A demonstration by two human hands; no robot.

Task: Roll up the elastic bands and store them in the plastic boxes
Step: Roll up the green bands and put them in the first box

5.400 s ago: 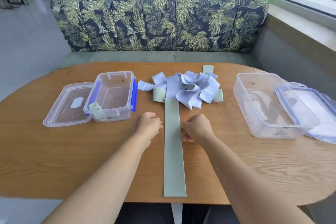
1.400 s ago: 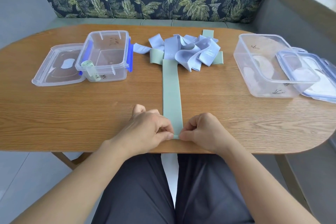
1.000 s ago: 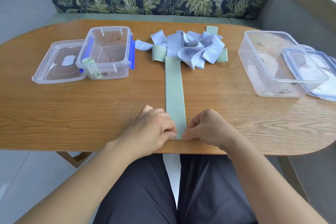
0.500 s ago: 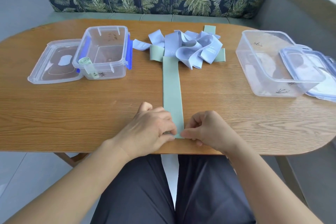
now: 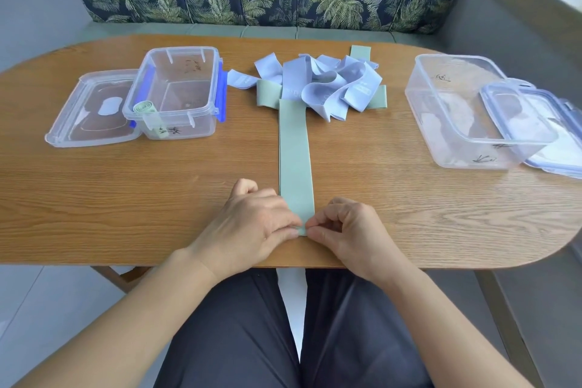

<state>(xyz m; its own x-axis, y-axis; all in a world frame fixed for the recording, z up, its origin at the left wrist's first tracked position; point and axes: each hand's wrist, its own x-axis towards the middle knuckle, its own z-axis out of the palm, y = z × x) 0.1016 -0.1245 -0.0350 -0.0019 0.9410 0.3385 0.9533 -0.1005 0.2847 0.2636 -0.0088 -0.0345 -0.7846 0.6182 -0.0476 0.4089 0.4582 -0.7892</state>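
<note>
**A:** Where do things stand, left to right?

**B:** Forward and well left of the left hand (image 5: 252,224), a plastic box (image 5: 195,127) holds one rolled band (image 5: 143,108). That hand pinches the near end of the green band (image 5: 294,161) at its left corner, fingers curled. The right hand (image 5: 343,227) pinches the right corner.

**A:** Which way does the band run?

**B:** Flat, its long axis pointing straight away from both hands toward the heap of bands (image 5: 327,85). Neither hand is nearer, so I'd judge the roll goes forward.
</note>
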